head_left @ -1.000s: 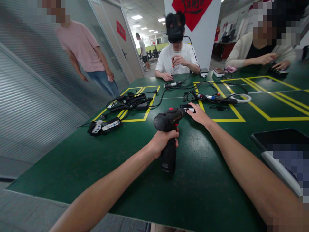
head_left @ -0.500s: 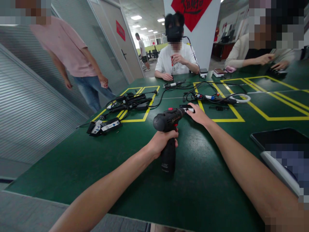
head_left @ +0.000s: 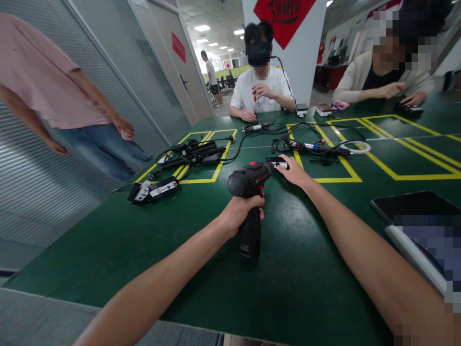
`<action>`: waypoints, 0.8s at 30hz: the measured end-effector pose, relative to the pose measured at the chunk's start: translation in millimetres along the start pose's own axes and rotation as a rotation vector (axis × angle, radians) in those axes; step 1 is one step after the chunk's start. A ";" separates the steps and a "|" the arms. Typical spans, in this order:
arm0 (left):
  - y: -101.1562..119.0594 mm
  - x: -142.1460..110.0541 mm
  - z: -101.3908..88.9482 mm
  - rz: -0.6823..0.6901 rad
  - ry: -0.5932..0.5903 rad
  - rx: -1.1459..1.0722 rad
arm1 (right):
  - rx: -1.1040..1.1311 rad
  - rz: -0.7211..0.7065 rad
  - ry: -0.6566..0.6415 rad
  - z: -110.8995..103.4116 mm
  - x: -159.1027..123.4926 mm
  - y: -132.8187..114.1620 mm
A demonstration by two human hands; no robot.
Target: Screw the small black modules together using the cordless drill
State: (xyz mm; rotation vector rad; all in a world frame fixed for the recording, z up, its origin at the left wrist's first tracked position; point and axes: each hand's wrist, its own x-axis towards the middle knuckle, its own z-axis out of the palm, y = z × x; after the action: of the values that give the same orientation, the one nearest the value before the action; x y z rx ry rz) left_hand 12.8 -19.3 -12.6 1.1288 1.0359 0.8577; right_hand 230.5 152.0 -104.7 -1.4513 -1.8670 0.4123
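My left hand [head_left: 240, 214] is wrapped round the grip of a black cordless drill [head_left: 249, 240] with red buttons. The drill stands upright on the green table, its chuck pointing forward and slightly right. Just ahead of the chuck, my right hand [head_left: 295, 171] is closed on a small black and white piece [head_left: 275, 160]. My fingers hide part of this piece, so its kind does not show. I cannot tell whether the drill's tip touches it.
Left on the table [head_left: 201, 230] lie tangled black cables [head_left: 190, 154] and an opened black case [head_left: 154, 189]. A corded electric screwdriver [head_left: 326, 148] lies right. A dark tablet-like device [head_left: 418, 206] sits near my right arm. Several people are around the table.
The person in pink has moved left. My hands, the drill and the small piece keep the same places relative to each other; the whole view has shifted slightly.
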 end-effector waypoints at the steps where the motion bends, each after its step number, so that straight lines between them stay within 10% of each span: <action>1: 0.1 -0.1 0.1 0.000 -0.002 0.000 | 0.000 0.000 0.000 0.1 0.2 0.2; 24: -0.8 1.5 1.6 0.028 -0.006 0.008 | -0.021 0.007 -0.007 -3.5 -2.0 -5.6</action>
State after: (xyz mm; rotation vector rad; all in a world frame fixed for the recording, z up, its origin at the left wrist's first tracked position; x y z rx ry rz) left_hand 14.8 -18.6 -13.5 1.1543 1.0214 0.8727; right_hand 229.2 147.7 -99.4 -1.4724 -1.8773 0.4030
